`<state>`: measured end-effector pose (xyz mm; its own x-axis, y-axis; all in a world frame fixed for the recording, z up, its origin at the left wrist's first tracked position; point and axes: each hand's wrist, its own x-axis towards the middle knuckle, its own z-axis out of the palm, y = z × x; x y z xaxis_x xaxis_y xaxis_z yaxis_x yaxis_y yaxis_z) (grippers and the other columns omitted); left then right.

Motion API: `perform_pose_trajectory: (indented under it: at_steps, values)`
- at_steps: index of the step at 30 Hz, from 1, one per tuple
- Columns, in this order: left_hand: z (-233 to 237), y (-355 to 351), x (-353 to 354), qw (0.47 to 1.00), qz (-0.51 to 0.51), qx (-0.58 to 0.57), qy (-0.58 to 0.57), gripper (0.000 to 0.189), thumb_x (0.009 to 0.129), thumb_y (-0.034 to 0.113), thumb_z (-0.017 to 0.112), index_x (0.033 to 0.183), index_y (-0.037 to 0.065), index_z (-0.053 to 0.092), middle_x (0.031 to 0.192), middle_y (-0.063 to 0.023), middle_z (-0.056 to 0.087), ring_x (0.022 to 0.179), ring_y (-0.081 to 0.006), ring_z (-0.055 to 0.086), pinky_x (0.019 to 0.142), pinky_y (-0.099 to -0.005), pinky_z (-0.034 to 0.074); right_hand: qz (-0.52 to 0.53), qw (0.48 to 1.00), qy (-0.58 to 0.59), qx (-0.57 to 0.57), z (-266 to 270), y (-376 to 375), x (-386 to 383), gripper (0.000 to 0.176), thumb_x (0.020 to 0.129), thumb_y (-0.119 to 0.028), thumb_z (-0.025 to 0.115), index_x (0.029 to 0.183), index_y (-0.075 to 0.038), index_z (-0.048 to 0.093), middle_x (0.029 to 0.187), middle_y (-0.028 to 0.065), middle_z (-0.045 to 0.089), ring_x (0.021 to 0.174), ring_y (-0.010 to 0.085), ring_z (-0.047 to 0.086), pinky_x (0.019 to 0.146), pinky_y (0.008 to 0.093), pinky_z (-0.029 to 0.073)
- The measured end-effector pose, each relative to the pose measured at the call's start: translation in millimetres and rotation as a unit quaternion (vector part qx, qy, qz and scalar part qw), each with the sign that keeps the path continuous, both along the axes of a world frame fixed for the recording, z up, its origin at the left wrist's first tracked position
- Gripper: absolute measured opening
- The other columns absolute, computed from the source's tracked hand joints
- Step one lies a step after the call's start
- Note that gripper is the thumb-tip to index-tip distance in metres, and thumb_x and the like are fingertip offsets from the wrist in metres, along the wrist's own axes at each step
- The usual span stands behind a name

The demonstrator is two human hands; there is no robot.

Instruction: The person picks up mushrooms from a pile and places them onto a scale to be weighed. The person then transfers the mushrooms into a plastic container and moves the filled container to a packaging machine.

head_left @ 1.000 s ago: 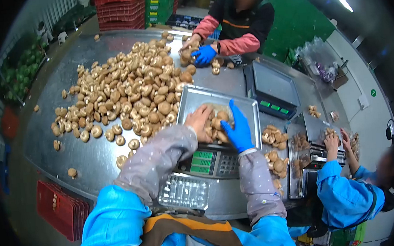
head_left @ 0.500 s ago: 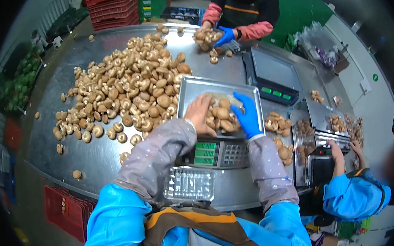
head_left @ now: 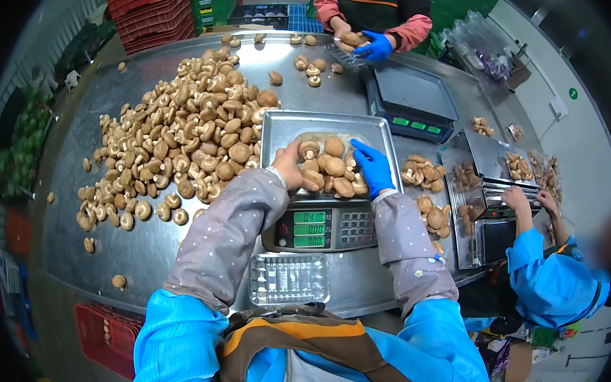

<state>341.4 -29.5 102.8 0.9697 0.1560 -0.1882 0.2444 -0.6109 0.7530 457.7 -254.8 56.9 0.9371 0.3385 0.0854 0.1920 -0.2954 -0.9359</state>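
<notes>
Brown, round-capped mushrooms (head_left: 332,167) sat heaped in the steel scale pan (head_left: 279,125); my left hand (head_left: 289,165) and gloved right hand (head_left: 372,168) cupped the heap, loosely curled, clasping none.

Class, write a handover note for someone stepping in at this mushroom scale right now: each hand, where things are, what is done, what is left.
Left hand: bare, against the left side of the mushroom pile on the scale pan; whether it clasps any cannot be told.
Right hand: blue-gloved, spread open on the pile's right side.
Scale display lit; digits too small to trust.
Done: a pile sits on the pan.
To do: clear plastic tray on the near side of the scale is empty; the big mushroom heap lies on the steel table, left of the pan.
</notes>
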Motion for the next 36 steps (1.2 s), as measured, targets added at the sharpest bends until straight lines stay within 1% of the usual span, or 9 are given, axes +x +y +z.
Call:
perform_pose_trajectory:
  at_steps: [3,7,12,15,16,20,23,27,36]
  values:
    - [-8,16,4,0.998,-0.003,-0.061,-0.003,0.134,0.044,0.034,0.094,0.146,0.005,0.011,0.137,-0.0299,0.035,0.128,-0.0394,0.037,0.107,-0.0392,0.034,-0.054,0.994,0.055,0.083,-6,-15,12,0.038,0.089,-0.025,0.062,0.121,-0.005,0.060,0.098,0.0082,0.066,0.084,0.0126,0.059,0.076,0.0279,0.048]
    - [4,10,5,0.998,0.000,-0.048,0.040,0.135,0.043,0.037,0.094,0.146,0.007,0.012,0.136,-0.0281,0.035,0.125,-0.0403,0.040,0.107,-0.0404,0.034,0.000,0.999,-0.038,-0.026,4,-20,13,0.045,0.090,-0.031,0.062,0.127,-0.005,0.056,0.115,0.0153,0.062,0.105,0.0233,0.060,0.091,0.0325,0.046]
    - [0,-9,2,1.000,0.019,0.012,0.002,0.134,0.039,0.038,0.094,0.146,0.011,0.016,0.133,-0.0245,0.032,0.125,-0.0414,0.036,0.107,-0.0424,0.033,0.079,0.988,-0.050,-0.123,29,21,33,0.054,0.089,-0.035,0.061,0.138,-0.022,0.045,0.118,0.0194,0.059,0.108,0.0293,0.058,0.093,0.0363,0.045]
    - [0,-19,1,0.998,0.033,0.038,-0.032,0.128,0.039,0.034,0.094,0.143,0.015,0.023,0.131,-0.0221,0.036,0.123,-0.0408,0.037,0.106,-0.0430,0.031,0.128,0.975,-0.054,-0.172,30,47,51,0.062,0.087,-0.038,0.063,0.141,-0.020,0.040,0.117,0.0197,0.059,0.106,0.0288,0.059,0.092,0.0363,0.045]
    - [-2,-19,0,0.998,0.030,0.033,-0.042,0.126,0.039,0.034,0.094,0.142,0.016,0.025,0.131,-0.0215,0.037,0.122,-0.0408,0.037,0.106,-0.0434,0.031,0.154,0.984,-0.063,-0.064,31,54,48,0.058,0.082,-0.039,0.068,0.132,-0.014,0.052,0.111,0.0192,0.061,0.101,0.0286,0.061,0.088,0.0365,0.047]
    - [5,-21,-2,0.996,0.021,0.025,-0.078,0.111,0.042,0.030,0.093,0.134,0.011,0.034,0.128,-0.0180,0.042,0.121,-0.0377,0.040,0.102,-0.0440,0.034,0.082,0.978,-0.090,-0.169,26,69,54,0.032,0.072,-0.032,0.077,0.088,-0.007,0.063,0.089,0.0138,0.064,0.082,0.0276,0.064,0.075,0.0376,0.049]
    - [7,-22,-4,0.996,0.012,0.016,-0.083,0.106,0.045,0.028,0.092,0.131,0.009,0.036,0.127,-0.0179,0.045,0.118,-0.0366,0.042,0.100,-0.0433,0.035,0.037,0.974,-0.098,-0.202,14,76,61,0.030,0.071,-0.029,0.077,0.087,-0.008,0.062,0.085,0.0139,0.064,0.079,0.0289,0.063,0.073,0.0373,0.049]
    - [10,-24,-6,0.997,0.017,0.021,-0.077,0.101,0.046,0.026,0.092,0.130,0.008,0.037,0.125,-0.0190,0.047,0.115,-0.0372,0.045,0.099,-0.0433,0.037,0.046,0.984,-0.108,-0.131,16,81,60,0.037,0.069,-0.027,0.077,0.101,-0.012,0.065,0.088,0.0134,0.063,0.081,0.0315,0.063,0.074,0.0388,0.049]
    - [11,-18,-13,0.997,0.022,-0.003,-0.069,0.114,0.051,0.027,0.090,0.143,0.009,0.024,0.131,-0.0215,0.044,0.117,-0.0421,0.044,0.102,-0.0445,0.037,0.304,0.892,-0.229,-0.244,78,15,9,0.053,0.083,-0.015,0.062,0.134,-0.017,0.049,0.120,0.0161,0.057,0.105,0.0329,0.057,0.094,0.0387,0.043]
